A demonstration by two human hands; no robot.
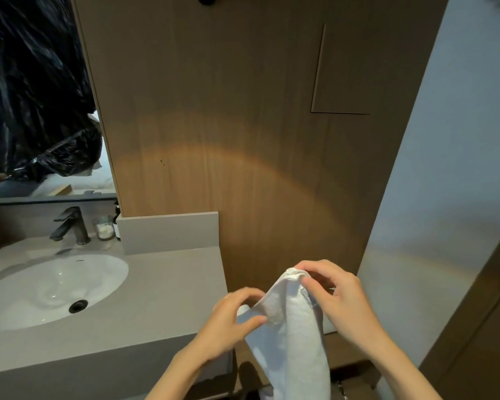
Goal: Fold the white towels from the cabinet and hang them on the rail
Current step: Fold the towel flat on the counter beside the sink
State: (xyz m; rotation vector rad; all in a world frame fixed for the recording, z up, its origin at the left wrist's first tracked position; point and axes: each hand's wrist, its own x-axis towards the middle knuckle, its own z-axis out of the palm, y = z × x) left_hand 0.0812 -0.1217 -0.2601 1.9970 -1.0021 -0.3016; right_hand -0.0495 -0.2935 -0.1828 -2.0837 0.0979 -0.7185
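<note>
A bathroom seen from above a person's two hands. At the far left, a mirror [49, 174] reflects crumpled black plastic [35, 96]. Below it a dark tap [71, 225] stands behind an oval white basin [26, 290] with a black drain [78, 306], sunk into a grey bench [162, 298]. A small mark on the basin rim near the tap is too small to read. Just right of the tap sit a glass jar [104, 227] and a dark bottle [116, 223], its label too small to read. A flat stretch of bench runs from the basin to its straight right edge, which meets a tall wooden wall panel [243, 140]; a low grey upstand [168, 232] lines the back.

Just beyond the bench's front right corner, the left hand [231, 321] grips a lower fold of a white towel [292, 336] between thumb and curled fingers. The towel is in the air in front of the wooden panel and hangs down to the bottom of the view. The right hand [341, 298] pinches its top corner, higher than the left.

Further right, a thin rectangular outline [347, 76] is cut into the panel. A pale wall [459, 168] follows, with a dark wooden frame [488, 327] at the lower right.
</note>
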